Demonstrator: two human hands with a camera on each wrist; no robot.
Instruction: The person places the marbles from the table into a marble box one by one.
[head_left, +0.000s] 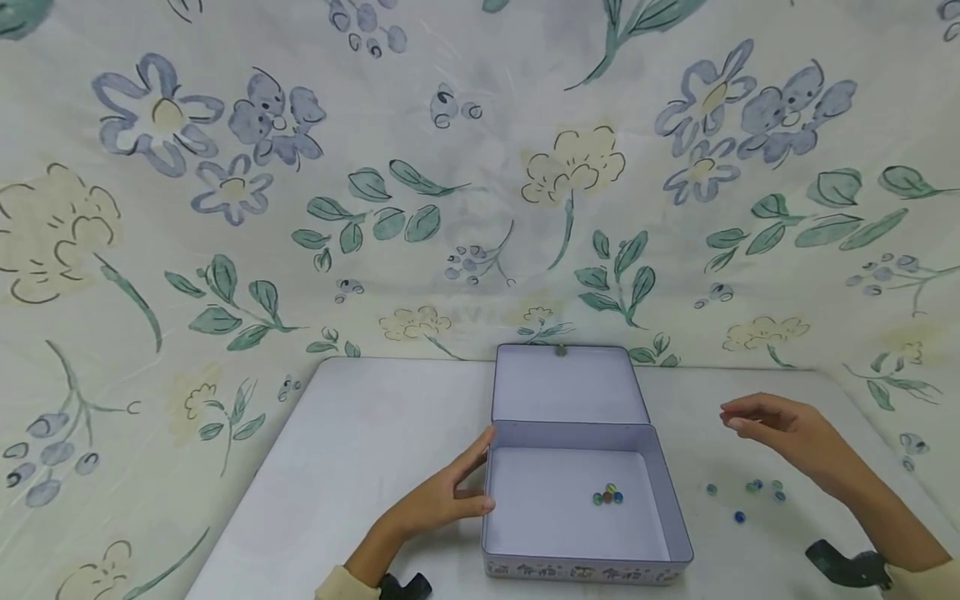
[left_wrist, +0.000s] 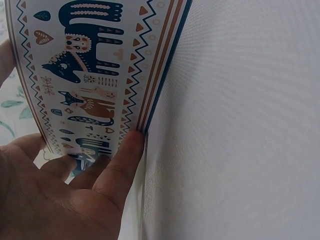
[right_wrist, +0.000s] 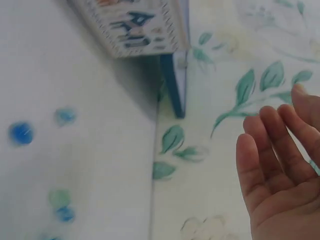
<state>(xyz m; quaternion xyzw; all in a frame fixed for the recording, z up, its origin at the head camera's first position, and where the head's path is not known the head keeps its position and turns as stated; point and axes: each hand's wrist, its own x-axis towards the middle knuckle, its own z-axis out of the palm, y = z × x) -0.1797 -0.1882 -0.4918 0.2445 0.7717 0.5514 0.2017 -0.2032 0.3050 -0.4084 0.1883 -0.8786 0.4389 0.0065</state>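
Note:
A shallow rectangular tin box point(head_left: 585, 571) stands on the table, its hinged lid point(head_left: 570, 383) laid back behind it. Several glass marbles point(head_left: 608, 497) sit together inside, toward the right. My left hand point(head_left: 438, 500) rests against the box's left wall, thumb and fingers spread along it. In the left wrist view, the fingertips touch the wall printed with animals point(left_wrist: 92, 107). To the right of the box, my right hand point(head_left: 798, 429) hovers over the table with loosely bent fingers and nothing in them. More marbles point(head_left: 739, 517) lie scattered on the table below it.
The white table point(head_left: 360, 433) extends on both sides of the box. A floral-printed cloth point(head_left: 480, 208) rises behind the table's back edge and surrounds its sides. Dark straps point(head_left: 847, 567) with cameras are around both wrists.

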